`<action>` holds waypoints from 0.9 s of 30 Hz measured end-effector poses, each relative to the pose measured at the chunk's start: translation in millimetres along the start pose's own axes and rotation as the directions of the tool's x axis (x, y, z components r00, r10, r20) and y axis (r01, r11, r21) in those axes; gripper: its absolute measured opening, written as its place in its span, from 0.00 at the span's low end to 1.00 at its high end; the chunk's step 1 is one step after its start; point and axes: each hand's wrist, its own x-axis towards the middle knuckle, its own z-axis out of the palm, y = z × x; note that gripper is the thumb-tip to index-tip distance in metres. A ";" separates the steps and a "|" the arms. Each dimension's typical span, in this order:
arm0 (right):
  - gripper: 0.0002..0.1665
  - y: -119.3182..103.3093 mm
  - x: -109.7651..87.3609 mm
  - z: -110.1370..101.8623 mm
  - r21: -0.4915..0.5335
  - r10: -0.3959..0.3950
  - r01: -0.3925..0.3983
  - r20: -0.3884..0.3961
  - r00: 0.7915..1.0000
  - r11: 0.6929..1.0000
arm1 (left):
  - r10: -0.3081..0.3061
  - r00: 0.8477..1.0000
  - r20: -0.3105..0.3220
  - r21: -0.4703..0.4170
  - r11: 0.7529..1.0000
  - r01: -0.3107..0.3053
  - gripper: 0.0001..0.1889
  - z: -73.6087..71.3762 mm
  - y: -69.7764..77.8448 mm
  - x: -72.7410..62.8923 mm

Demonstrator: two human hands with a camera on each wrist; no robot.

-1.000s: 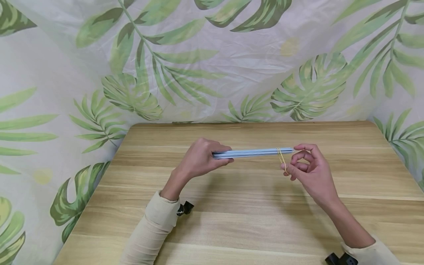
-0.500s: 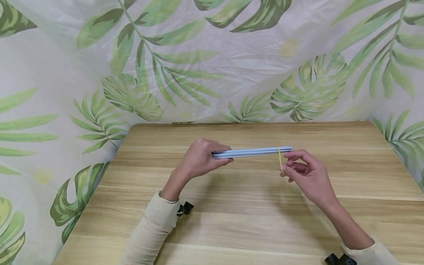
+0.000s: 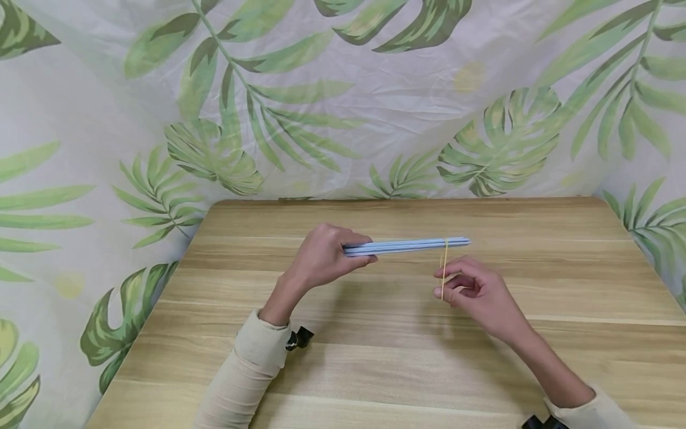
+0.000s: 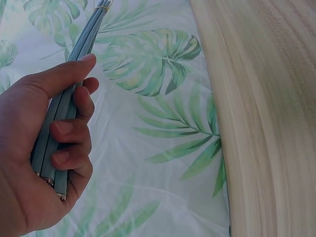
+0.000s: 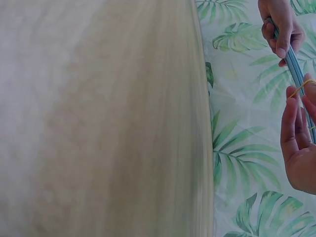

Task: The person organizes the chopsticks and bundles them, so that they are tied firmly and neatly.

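Note:
My left hand (image 3: 327,256) grips a bundle of slim blue chopsticks (image 3: 407,245) by one end, holding it level above the table. In the left wrist view its fingers wrap round the chopsticks (image 4: 81,44), whose butt ends show by the palm. A thin yellow rubber band (image 3: 444,268) loops over the bundle near its far end and stretches downward. The fingertips of my right hand (image 3: 477,295) hold the lower part of this band, just below the chopsticks. In the right wrist view the rubber band (image 5: 299,90) runs across the spread fingertips.
Both hands are over a wooden table (image 3: 343,369). A white cloth (image 3: 396,89) printed with green leaves hangs behind it and at its sides. Small black cameras (image 3: 300,338) sit at the sleeve cuffs.
My right hand has moved left and down from the chopsticks' tips, pulling the rubber band longer. The band's loop has slid slightly left along the bundle. My left hand stays nearly still.

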 end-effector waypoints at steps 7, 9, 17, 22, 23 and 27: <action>0.11 0.2 -0.7 6.0 0.017 -0.055 0.055 0.022 0.998 0.998 | -0.048 0.999 0.010 -0.009 0.999 0.049 0.05 -1.9 -2.8 -0.3; 0.10 -0.8 -1.0 6.2 0.017 -0.063 0.063 0.026 0.998 0.998 | -0.061 0.998 0.009 -0.016 0.998 0.061 0.05 -2.7 -3.1 0.1; 0.12 -5.2 -2.8 10.7 -0.077 -0.127 0.127 -0.001 0.992 0.989 | -0.111 0.993 0.035 -0.024 0.993 0.111 0.07 -2.4 -2.6 1.6; 0.29 -8.3 -2.5 17.3 -0.098 -0.226 0.224 -0.012 0.974 0.970 | -0.146 0.988 0.051 -0.028 0.989 0.148 0.10 -1.5 -2.3 2.5; 0.34 -9.2 -2.6 18.2 -0.107 -0.243 0.240 -0.015 0.970 0.965 | -0.158 0.986 0.053 -0.036 0.986 0.160 0.10 -1.5 -2.2 2.6; 0.53 -13.2 -4.0 20.5 -0.131 -0.255 0.248 -0.035 0.966 0.960 | -0.200 0.978 0.062 -0.063 0.977 0.204 0.12 -1.1 -2.0 2.7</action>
